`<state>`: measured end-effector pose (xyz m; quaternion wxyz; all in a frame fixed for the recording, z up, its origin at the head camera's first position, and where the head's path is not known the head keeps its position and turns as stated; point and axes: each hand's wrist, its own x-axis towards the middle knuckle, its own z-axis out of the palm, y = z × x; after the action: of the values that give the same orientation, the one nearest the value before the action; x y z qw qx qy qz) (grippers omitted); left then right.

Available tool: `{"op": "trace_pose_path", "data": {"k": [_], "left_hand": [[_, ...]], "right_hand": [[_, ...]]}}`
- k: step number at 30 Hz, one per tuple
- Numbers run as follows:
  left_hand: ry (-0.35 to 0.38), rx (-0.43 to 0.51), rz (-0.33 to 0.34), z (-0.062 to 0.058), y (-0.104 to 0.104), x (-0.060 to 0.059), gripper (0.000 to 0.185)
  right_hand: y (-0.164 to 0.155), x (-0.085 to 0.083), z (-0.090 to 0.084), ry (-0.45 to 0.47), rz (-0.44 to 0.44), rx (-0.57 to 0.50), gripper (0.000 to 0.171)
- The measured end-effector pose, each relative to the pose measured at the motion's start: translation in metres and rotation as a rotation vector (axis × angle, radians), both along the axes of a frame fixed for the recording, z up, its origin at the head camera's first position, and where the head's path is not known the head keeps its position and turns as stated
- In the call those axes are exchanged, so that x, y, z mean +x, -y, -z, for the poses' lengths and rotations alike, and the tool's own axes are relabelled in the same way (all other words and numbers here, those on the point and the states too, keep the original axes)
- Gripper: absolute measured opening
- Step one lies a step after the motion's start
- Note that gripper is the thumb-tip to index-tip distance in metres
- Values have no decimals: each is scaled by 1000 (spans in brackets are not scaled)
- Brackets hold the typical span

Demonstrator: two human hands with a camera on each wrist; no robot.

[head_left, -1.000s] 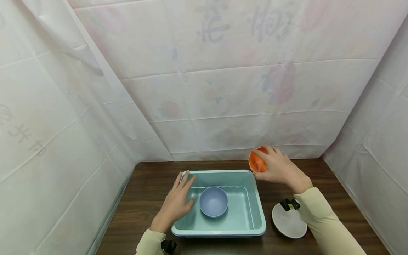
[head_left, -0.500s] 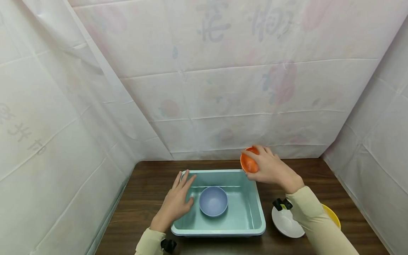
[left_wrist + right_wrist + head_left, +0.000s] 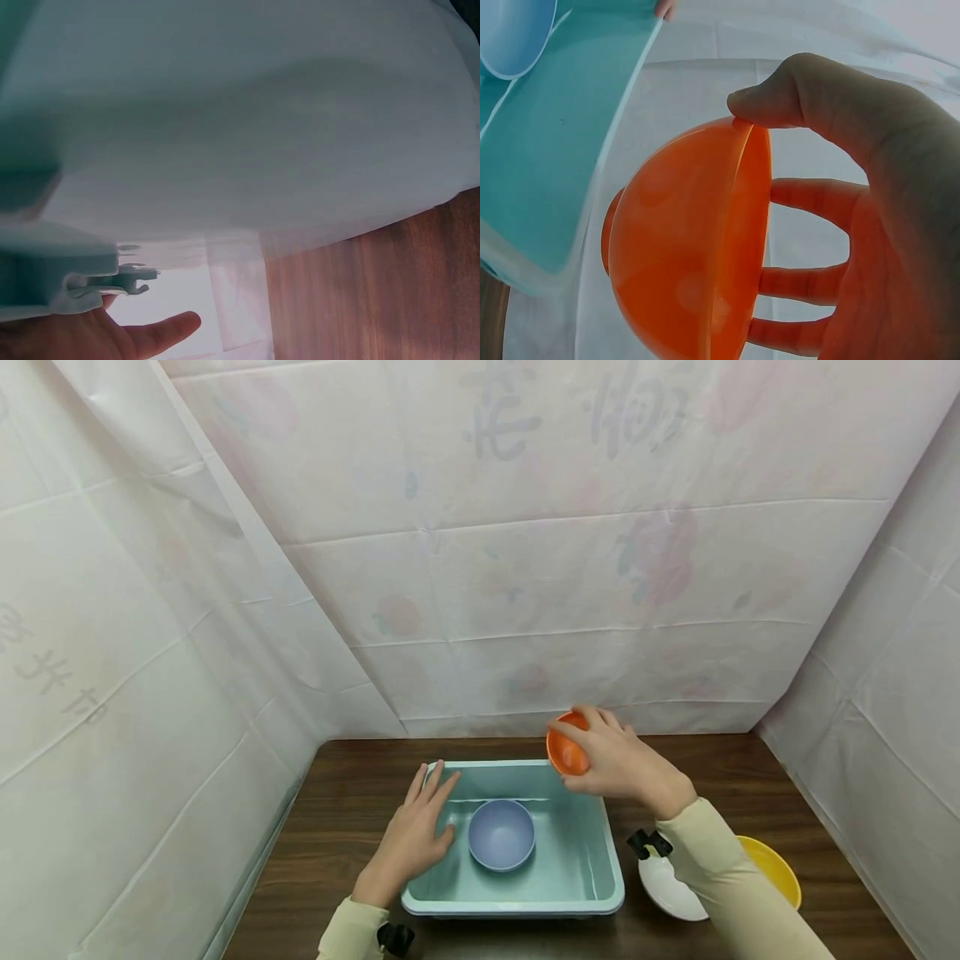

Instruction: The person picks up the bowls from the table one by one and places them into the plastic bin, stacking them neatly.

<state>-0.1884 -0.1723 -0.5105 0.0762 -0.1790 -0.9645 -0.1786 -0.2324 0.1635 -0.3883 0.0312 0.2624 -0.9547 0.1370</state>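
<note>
Right hand (image 3: 618,764) has shifted left since a second ago, carrying the orange bowl (image 3: 566,753) from beyond the tub's far right corner to above that corner, now just over the rim. The bowl is held on edge, thumb on the rim and fingers spread across its open side, as the right wrist view shows (image 3: 686,247). With the forearm moved, a yellow bowl (image 3: 772,868) now shows at lower right of the frame, beside the white plate (image 3: 671,889). Left hand (image 3: 416,839) unchanged: fingers straight, resting flat on the left rim of the teal tub (image 3: 611,860). Blue bowl (image 3: 501,833) sits upright inside the tub, same spot. Tub stands on the dark wooden desk (image 3: 345,793).
</note>
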Motion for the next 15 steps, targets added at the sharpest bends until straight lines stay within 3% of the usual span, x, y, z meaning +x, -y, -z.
{"op": "trace_pose_path", "data": {"k": [15], "left_hand": [[6, 13, 2, 0, 0, 0, 79]], "right_hand": [[19, 4, -1, 22, -56, -8, 75]]}}
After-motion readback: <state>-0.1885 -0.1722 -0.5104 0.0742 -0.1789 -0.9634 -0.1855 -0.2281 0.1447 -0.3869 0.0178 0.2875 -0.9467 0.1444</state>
